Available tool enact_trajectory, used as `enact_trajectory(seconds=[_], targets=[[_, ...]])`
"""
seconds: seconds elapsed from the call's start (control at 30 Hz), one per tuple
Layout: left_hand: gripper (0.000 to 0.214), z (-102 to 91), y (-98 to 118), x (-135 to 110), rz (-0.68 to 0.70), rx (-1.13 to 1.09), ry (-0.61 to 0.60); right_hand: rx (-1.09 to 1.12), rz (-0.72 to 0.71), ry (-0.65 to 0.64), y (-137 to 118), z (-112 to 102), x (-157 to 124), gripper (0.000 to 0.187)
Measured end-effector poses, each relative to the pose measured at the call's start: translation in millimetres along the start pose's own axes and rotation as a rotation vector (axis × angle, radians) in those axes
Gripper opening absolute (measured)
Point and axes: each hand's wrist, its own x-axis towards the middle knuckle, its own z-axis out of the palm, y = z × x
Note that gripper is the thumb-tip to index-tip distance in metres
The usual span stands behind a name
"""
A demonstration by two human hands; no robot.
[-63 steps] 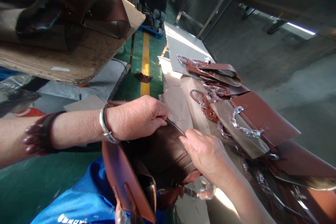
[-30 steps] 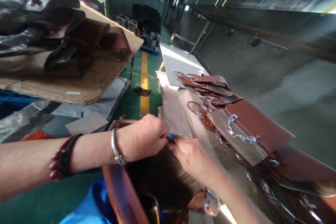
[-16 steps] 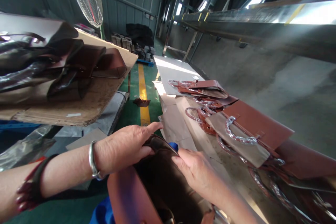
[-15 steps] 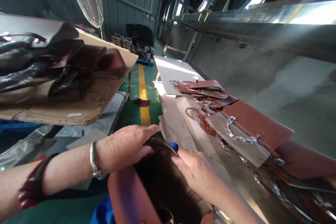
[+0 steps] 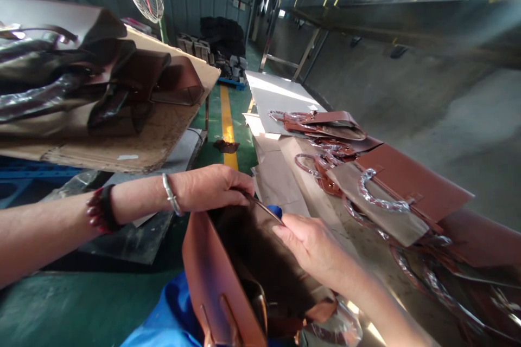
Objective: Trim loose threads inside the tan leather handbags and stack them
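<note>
A brown handbag (image 5: 222,276) lies mouth-up in front of me, over blue cloth (image 5: 169,312). Its dark lining (image 5: 260,260) shows inside. My left hand (image 5: 215,187), with a silver bangle at the wrist, is closed over the far corner of the bag's rim, thumb on the inner side. Farther right along the same rim, my right hand (image 5: 305,236) pinches the edge between thumb and fingers. The rim runs taut between both hands. A plastic-wrapped handle (image 5: 336,325) hangs at the bag's near right side.
Several brown bags with wrapped handles (image 5: 385,195) lie on the table at right. Darker bags (image 5: 138,76) are piled on a cardboard-topped stand (image 5: 179,135) at left. A yellow line (image 5: 227,119) runs along the green floor between, with a brown scrap (image 5: 226,146) on it.
My left hand has closed its fingers onto the rim, where they were stretched out before. The view has shifted slightly, showing more of the bag's front. My right hand keeps its pinch.
</note>
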Motion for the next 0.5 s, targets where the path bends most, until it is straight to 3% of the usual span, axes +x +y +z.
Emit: enact_trajectory(seconds=[0.23,0.5], targets=[[0.023,-0.7,-11,7,0.031,-0.179,-0.089,0.061,-0.009,-0.014,4,-2,4,0.032],[0.022,-0.8,-12,12,0.018,-0.088,-0.047,0.107,0.038,-0.059,15,3,7,0.033]])
